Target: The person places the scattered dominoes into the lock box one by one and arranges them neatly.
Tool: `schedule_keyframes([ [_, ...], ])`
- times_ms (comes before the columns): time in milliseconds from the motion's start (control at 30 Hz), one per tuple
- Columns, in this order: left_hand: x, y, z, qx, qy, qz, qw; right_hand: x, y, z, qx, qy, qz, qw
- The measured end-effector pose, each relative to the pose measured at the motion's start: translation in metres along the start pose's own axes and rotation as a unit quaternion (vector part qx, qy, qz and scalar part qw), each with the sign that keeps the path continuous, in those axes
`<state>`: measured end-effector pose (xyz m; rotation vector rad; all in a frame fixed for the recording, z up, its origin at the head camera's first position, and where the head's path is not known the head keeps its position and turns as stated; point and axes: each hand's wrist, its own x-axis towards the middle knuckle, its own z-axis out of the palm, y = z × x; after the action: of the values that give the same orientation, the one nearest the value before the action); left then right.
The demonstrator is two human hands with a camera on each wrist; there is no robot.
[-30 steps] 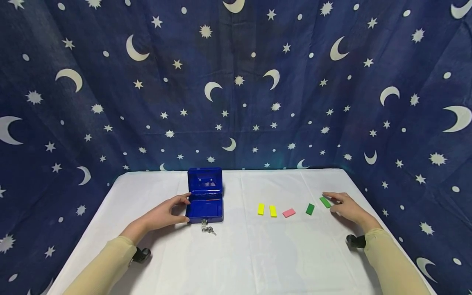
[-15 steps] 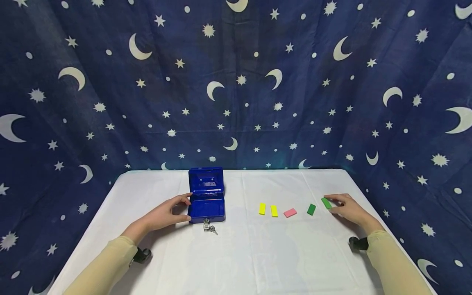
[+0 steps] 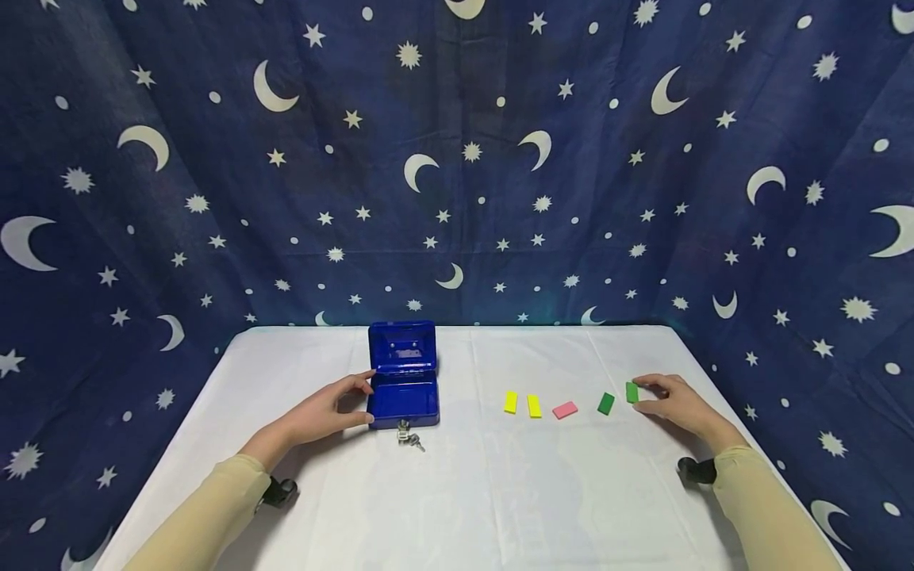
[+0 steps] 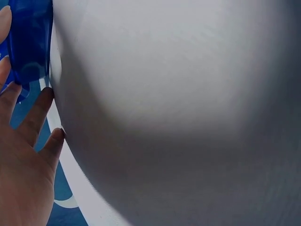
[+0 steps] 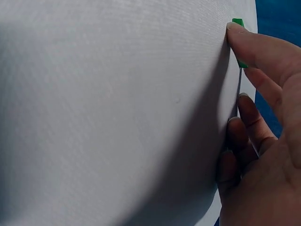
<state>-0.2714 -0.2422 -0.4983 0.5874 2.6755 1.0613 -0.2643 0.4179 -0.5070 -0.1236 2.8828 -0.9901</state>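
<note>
A blue metal cash box stands with its lid raised on the left half of the table. My left hand rests against its left side, thumb near the front corner and forefinger near the hinge. In the left wrist view, the fingers are spread beside the box. My right hand pinches a bright green rectangular block between thumb and forefinger, at the right end of the row. In the right wrist view, the thumb partly hides that green block.
A small lock with keys is at the box's front. Left of my right hand lie a dark green block, a pink block and two yellow blocks, one yellow block nearer the pink. A starry blue curtain stands behind the white table.
The fingers of my right hand have closed on the bright green block, which has turned from slanted to nearly upright in the head view. My left hand stays at the box.
</note>
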Motion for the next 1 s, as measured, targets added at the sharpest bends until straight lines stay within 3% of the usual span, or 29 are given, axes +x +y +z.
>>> schedule_keyframes([
  [300,-0.0033,-0.0015,-0.0034,-0.001,-0.005,-0.006,1.0,0.002,-0.0019,0.0021,-0.007,0.008,0.021,0.9997],
  [567,0.0001,0.0014,-0.0041,0.013,-0.009,-0.006,0.9999,-0.0025,-0.0006,0.0006,0.001,0.02,0.02,0.9996],
  [1000,0.0,0.0019,-0.0039,-0.001,-0.009,-0.005,0.9999,-0.0039,-0.0011,0.002,0.0,0.023,0.013,0.9996],
])
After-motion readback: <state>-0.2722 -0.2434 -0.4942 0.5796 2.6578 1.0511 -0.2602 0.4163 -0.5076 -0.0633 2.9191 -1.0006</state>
